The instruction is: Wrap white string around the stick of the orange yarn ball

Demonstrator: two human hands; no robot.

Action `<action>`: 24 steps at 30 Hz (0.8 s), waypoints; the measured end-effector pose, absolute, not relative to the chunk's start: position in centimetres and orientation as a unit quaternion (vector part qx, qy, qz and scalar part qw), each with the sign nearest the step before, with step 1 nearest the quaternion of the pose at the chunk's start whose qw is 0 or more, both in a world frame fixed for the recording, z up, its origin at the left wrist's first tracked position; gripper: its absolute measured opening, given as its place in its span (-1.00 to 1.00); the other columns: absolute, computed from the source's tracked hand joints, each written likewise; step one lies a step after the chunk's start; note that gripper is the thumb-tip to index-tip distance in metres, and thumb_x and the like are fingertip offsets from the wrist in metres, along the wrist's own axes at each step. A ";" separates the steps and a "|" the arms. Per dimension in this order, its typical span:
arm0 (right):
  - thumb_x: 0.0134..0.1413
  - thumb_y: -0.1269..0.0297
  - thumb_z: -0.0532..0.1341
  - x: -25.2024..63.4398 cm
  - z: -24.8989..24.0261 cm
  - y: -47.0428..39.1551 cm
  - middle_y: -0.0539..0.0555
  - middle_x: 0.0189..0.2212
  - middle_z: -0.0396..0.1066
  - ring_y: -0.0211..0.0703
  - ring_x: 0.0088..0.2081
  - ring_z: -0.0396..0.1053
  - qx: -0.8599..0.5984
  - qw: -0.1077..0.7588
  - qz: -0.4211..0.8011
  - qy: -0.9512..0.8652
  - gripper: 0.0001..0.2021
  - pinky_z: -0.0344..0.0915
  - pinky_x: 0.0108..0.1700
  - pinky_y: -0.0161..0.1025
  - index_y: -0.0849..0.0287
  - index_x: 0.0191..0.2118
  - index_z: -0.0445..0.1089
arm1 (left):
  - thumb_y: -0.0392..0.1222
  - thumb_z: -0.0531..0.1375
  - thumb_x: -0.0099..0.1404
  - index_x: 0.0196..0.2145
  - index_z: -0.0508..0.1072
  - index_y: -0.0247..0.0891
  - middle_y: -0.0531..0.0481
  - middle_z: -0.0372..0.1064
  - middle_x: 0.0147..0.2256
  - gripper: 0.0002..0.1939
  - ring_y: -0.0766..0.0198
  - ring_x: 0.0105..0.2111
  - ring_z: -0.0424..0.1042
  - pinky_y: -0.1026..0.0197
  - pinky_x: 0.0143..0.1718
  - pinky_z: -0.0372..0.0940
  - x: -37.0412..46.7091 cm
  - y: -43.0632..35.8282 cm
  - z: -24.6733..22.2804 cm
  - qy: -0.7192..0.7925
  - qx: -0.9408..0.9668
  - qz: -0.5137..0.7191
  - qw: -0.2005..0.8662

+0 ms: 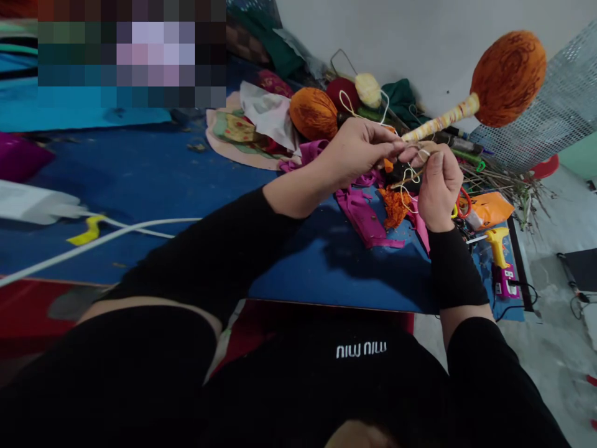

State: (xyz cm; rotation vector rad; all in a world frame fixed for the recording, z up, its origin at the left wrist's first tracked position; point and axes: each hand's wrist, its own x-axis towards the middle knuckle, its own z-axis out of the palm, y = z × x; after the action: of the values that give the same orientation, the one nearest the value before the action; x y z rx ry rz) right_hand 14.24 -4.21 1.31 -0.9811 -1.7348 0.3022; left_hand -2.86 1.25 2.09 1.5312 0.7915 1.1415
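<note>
A maraca-shaped piece (508,78) rises to the upper right. Its egg-shaped head is covered in orange patterned cloth, and cream-yellow yarn wraps its slim handle. My left hand (359,146) is closed at the lower end of that handle, thumb and fingers pinched together. Close beside it, my right hand (441,180) is closed with the thumb against the bent fingers, pinching a thin pale strand of yarn (423,154). Loops of the yarn hang below between both hands. A similar orange head (313,113) lies behind my left wrist, next to a cream yarn ball (368,90).
Purple cloth strips (361,218) and an orange scrap (394,208) lie under my hands. A yellow glue gun (498,246), a purple power socket (506,281) and red-handled scissors (464,203) are at right. White cables (116,239) cross the blue table (153,168). Dry stems (508,183) stick out behind.
</note>
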 end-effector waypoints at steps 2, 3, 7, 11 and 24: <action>0.51 -0.30 -0.09 14.3 0.5 -3.8 0.07 -0.17 0.42 0.00 0.05 0.56 -0.446 0.520 0.126 -0.717 -0.45 0.59 0.03 0.06 -0.08 -0.11 0.50 | -0.31 0.29 0.27 -0.32 0.67 -0.20 -0.03 0.63 -0.33 -0.88 0.19 -0.34 0.51 0.12 -0.28 0.40 -2.6 1.5 1.6 0.338 0.670 0.485 0.448; 0.50 -0.32 -0.08 14.3 0.3 -3.7 0.07 -0.19 0.41 0.01 0.02 0.55 -0.452 0.521 0.132 -0.712 -0.46 0.59 -0.02 0.05 -0.09 -0.10 0.50 | -0.30 0.28 0.27 -0.33 0.66 -0.21 -0.01 0.61 -0.35 -0.89 0.19 -0.33 0.52 0.13 -0.25 0.41 -2.4 1.6 1.4 0.343 0.683 0.489 0.420; 0.46 -0.38 -0.04 14.3 0.1 -4.4 0.08 -0.22 0.40 0.02 -0.04 0.53 -0.457 0.516 0.156 -0.707 -0.44 0.58 -0.08 0.03 -0.09 -0.12 0.51 | -0.29 0.26 0.29 -0.32 0.63 -0.22 -0.01 0.60 -0.37 -0.89 0.18 -0.32 0.52 0.13 -0.17 0.42 -2.2 1.6 1.2 0.351 0.702 0.500 0.366; 0.49 -0.35 -0.09 13.8 0.5 -5.5 0.06 -0.32 0.35 0.00 -0.11 0.51 -0.455 0.532 0.136 -0.701 -0.40 0.56 -0.05 0.08 -0.05 -0.28 0.46 | -0.27 0.25 0.27 -0.34 0.61 -0.20 -0.05 0.62 -0.33 -0.90 0.14 -0.23 0.55 0.14 -0.14 0.44 -2.1 1.8 1.1 0.336 0.700 0.505 0.376; 0.45 -0.28 0.05 15.8 4.7 -5.8 0.15 -0.08 0.59 0.24 0.29 0.38 -0.511 0.469 0.082 -0.716 -0.53 0.38 0.36 0.29 -0.12 -0.32 0.48 | -0.25 0.29 0.26 -0.23 0.71 -0.15 0.01 0.57 -0.41 -0.82 0.13 -0.37 0.49 0.10 -0.29 0.36 -2.4 1.5 0.9 0.348 0.740 0.482 0.315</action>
State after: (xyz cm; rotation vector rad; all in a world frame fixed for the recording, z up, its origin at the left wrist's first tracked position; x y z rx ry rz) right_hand 15.79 -5.82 4.70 -1.2540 -1.7551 0.2006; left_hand -2.40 1.50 0.87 1.9500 0.9161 1.2704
